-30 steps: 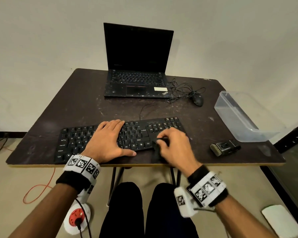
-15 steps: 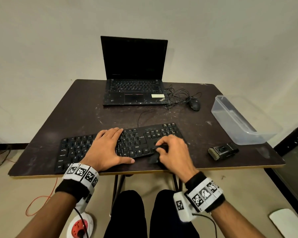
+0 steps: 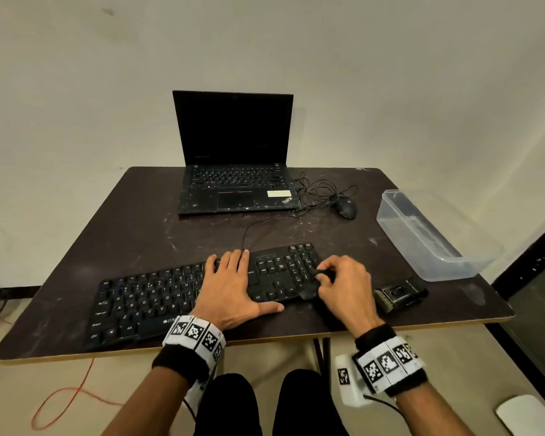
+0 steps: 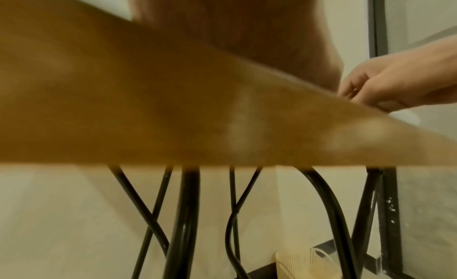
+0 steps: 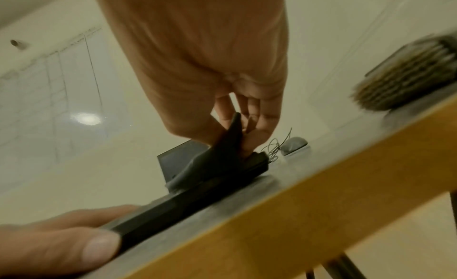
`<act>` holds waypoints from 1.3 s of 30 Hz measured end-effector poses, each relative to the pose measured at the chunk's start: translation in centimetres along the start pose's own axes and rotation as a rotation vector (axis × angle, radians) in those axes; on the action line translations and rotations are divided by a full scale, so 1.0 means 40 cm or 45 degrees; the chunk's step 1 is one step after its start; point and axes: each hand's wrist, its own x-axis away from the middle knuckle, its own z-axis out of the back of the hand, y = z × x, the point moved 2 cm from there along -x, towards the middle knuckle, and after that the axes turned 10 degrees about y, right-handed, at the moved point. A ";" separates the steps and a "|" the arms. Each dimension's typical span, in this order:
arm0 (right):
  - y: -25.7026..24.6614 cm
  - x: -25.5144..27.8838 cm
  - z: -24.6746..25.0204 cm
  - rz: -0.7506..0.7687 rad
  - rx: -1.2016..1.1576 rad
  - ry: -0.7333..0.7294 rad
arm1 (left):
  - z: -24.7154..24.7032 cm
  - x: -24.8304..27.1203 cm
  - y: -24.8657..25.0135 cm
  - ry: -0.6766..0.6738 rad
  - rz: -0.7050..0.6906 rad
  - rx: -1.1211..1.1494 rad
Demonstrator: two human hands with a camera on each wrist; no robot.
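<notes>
A black keyboard (image 3: 158, 297) lies slanted near the front edge of the dark table (image 3: 139, 221). My left hand (image 3: 233, 278) presses flat on its middle, fingers straight, with the thumb (image 5: 61, 250) along the front edge. My right hand (image 3: 323, 273) is at the keyboard's right end and pinches a small black cloth-like piece (image 3: 309, 292) between thumb and fingers. In the right wrist view this black piece (image 5: 222, 146) touches the top of the keyboard (image 5: 185, 201). The left wrist view shows mostly the table edge (image 4: 173, 117) and my right hand (image 4: 385, 87).
An open black laptop (image 3: 233, 184) stands at the back, with a wired mouse (image 3: 346, 210) and tangled cable to its right. A clear plastic tub (image 3: 428, 240) sits at the right edge. A small black brush (image 3: 400, 295) lies just right of my right hand.
My left hand has slid to the right along the keyboard. My right hand has moved with the black piece from the front right corner onto the right end keys. The head view has tilted up.
</notes>
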 end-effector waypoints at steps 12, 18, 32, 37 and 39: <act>-0.022 0.035 -0.030 0.099 -0.019 -0.040 | 0.001 0.001 0.005 0.021 0.002 -0.021; 0.015 -0.015 -0.003 -0.036 -0.067 0.027 | -0.003 0.003 0.004 0.012 0.005 -0.036; 0.027 -0.041 -0.002 -0.054 -0.034 -0.020 | 0.003 0.001 0.006 -0.005 0.008 -0.023; -0.010 0.002 -0.017 0.107 0.033 -0.045 | 0.009 0.013 -0.013 0.010 -0.029 -0.030; 0.005 0.003 -0.006 0.085 0.015 -0.012 | 0.013 0.021 -0.022 0.022 -0.045 -0.050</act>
